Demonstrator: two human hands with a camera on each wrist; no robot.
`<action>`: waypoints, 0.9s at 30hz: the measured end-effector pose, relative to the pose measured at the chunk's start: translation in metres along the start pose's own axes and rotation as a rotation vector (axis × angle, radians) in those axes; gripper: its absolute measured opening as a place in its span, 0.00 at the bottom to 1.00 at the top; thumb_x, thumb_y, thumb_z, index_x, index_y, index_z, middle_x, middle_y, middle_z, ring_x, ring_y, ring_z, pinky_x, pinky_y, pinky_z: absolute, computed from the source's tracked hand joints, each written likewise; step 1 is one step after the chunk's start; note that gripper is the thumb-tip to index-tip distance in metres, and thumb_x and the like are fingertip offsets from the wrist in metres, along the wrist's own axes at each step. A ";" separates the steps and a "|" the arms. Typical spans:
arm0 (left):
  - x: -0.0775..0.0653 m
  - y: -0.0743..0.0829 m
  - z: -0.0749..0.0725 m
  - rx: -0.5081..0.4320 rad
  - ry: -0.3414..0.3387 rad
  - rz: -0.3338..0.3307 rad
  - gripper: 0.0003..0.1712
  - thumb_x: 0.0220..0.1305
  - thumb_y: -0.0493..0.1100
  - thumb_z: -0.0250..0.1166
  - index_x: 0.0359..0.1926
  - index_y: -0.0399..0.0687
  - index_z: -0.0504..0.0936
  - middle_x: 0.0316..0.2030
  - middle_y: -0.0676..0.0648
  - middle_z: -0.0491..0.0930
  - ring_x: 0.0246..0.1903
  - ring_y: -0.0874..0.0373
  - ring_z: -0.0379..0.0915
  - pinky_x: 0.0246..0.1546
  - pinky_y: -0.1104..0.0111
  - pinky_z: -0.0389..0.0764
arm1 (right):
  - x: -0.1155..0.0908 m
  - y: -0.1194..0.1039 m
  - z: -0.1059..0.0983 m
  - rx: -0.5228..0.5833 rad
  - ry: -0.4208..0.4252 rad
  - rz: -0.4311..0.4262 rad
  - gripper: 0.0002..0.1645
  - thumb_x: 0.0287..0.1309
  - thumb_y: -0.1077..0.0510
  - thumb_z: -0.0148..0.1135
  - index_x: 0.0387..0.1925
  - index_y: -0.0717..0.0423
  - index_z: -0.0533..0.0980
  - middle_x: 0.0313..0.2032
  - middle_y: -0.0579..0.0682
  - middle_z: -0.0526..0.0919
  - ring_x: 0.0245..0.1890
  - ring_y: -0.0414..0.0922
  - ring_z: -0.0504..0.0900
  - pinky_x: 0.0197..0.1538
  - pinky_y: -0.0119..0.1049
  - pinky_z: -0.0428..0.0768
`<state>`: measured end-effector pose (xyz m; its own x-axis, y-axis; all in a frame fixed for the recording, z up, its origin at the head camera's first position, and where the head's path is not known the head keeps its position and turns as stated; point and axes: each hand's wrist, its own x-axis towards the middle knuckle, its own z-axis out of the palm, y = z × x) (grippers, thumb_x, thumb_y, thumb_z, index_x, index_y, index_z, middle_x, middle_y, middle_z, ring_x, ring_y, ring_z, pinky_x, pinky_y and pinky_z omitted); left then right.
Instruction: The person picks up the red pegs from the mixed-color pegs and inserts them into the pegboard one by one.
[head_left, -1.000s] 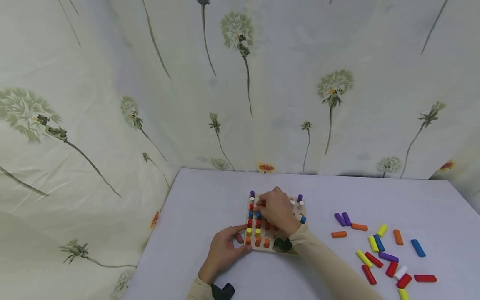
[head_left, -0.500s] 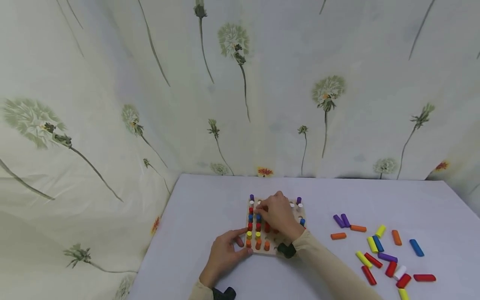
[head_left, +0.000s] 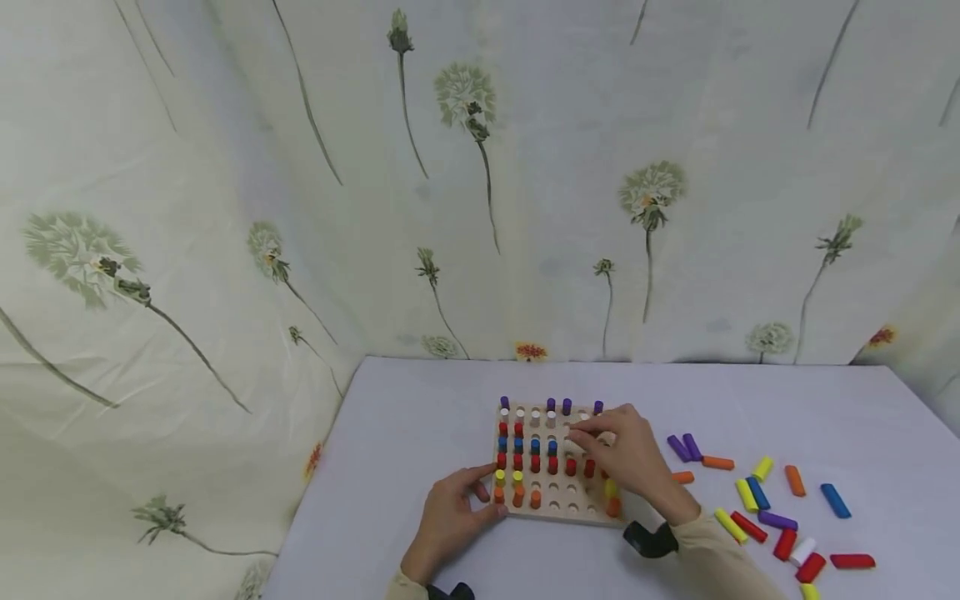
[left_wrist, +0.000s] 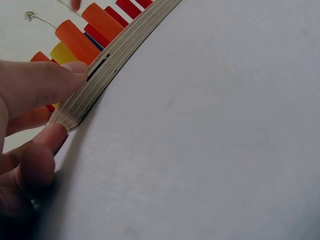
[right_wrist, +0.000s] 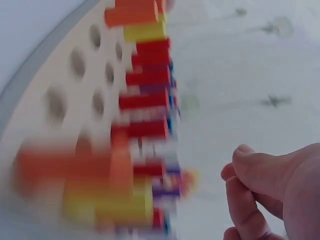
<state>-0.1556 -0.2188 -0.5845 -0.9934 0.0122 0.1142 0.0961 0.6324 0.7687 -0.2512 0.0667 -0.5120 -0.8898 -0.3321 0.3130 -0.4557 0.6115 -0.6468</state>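
Observation:
A wooden pegboard lies on the table with upright coloured pegs in rows of holes: purple, white, red, blue, yellow and orange. My left hand holds its near left corner; the thumb presses the front edge in the left wrist view and the fingers lie along the left side. Over the board's right half hovers my right hand, its thumb and forefinger tips close together. Nothing shows between those fingertips in the right wrist view. A red peg stands second from the left in the third row.
Right of the board, several loose pegs lie scattered on the table, among them a purple peg, a blue peg and a red peg. A flower-printed cloth hangs behind and to the left.
My right hand has let go of a red peg in the third row and moved right across the board, uncovering its middle. The left hand has stayed at the corner.

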 end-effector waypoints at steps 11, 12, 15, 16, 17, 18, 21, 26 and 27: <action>-0.009 -0.009 -0.003 0.026 0.008 -0.005 0.33 0.56 0.54 0.81 0.63 0.56 0.86 0.31 0.60 0.81 0.19 0.70 0.61 0.20 0.75 0.62 | -0.086 0.070 -0.067 -0.192 0.152 0.241 0.15 0.64 0.49 0.75 0.45 0.55 0.91 0.38 0.53 0.91 0.44 0.51 0.73 0.38 0.42 0.69; -0.010 -0.009 -0.004 0.027 0.012 -0.003 0.32 0.56 0.54 0.81 0.63 0.56 0.86 0.31 0.60 0.81 0.18 0.70 0.61 0.20 0.75 0.62 | -0.092 0.075 -0.069 -0.195 0.144 0.270 0.17 0.66 0.48 0.74 0.46 0.55 0.91 0.39 0.53 0.91 0.44 0.51 0.73 0.37 0.40 0.68; -0.009 -0.008 -0.004 0.018 0.026 0.006 0.32 0.57 0.54 0.81 0.63 0.57 0.86 0.31 0.59 0.81 0.18 0.69 0.61 0.20 0.75 0.62 | -0.105 0.087 -0.070 -0.179 0.144 0.334 0.19 0.68 0.45 0.72 0.49 0.55 0.90 0.39 0.52 0.90 0.42 0.51 0.73 0.35 0.34 0.69; -0.008 -0.008 -0.003 0.014 0.030 0.010 0.32 0.58 0.54 0.80 0.63 0.57 0.86 0.32 0.59 0.81 0.18 0.69 0.61 0.20 0.75 0.62 | -0.108 0.090 -0.070 -0.174 0.146 0.354 0.20 0.68 0.45 0.71 0.49 0.56 0.90 0.39 0.52 0.90 0.41 0.50 0.74 0.34 0.32 0.70; -0.008 -0.007 -0.002 -0.001 0.029 0.010 0.32 0.58 0.54 0.80 0.63 0.57 0.86 0.32 0.58 0.82 0.19 0.69 0.61 0.20 0.75 0.62 | -0.111 0.093 -0.070 -0.172 0.152 0.367 0.20 0.68 0.45 0.71 0.49 0.56 0.90 0.39 0.52 0.89 0.41 0.50 0.75 0.33 0.29 0.71; -0.007 -0.006 -0.001 -0.014 0.026 0.008 0.32 0.58 0.55 0.80 0.63 0.57 0.86 0.32 0.58 0.82 0.19 0.69 0.62 0.20 0.75 0.63 | -0.114 0.095 -0.069 -0.172 0.162 0.376 0.19 0.68 0.46 0.72 0.49 0.56 0.90 0.38 0.51 0.89 0.41 0.49 0.75 0.33 0.27 0.71; -0.006 -0.004 0.004 -0.028 0.010 -0.007 0.33 0.58 0.57 0.80 0.64 0.58 0.86 0.33 0.58 0.82 0.20 0.69 0.62 0.21 0.75 0.63 | -0.121 0.099 -0.068 -0.170 0.186 0.392 0.18 0.68 0.49 0.73 0.49 0.56 0.90 0.37 0.52 0.87 0.41 0.50 0.78 0.33 0.24 0.73; -0.003 0.001 0.004 0.014 -0.002 0.006 0.33 0.58 0.56 0.80 0.64 0.58 0.86 0.33 0.58 0.82 0.19 0.69 0.62 0.21 0.75 0.63 | -0.126 0.101 -0.066 -0.171 0.178 0.403 0.20 0.65 0.47 0.75 0.51 0.56 0.89 0.37 0.52 0.85 0.45 0.51 0.77 0.34 0.22 0.72; -0.001 0.002 0.002 0.020 0.001 0.017 0.33 0.58 0.56 0.80 0.64 0.58 0.86 0.32 0.58 0.82 0.19 0.69 0.62 0.20 0.75 0.63 | -0.126 0.101 -0.065 -0.172 0.174 0.397 0.21 0.64 0.47 0.76 0.51 0.56 0.89 0.36 0.51 0.85 0.45 0.51 0.76 0.34 0.23 0.72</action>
<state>-0.1548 -0.2161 -0.5847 -0.9915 0.0225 0.1282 0.1122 0.6472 0.7540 -0.1866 0.2176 -0.5716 -0.9801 0.0685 0.1861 -0.0632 0.7818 -0.6203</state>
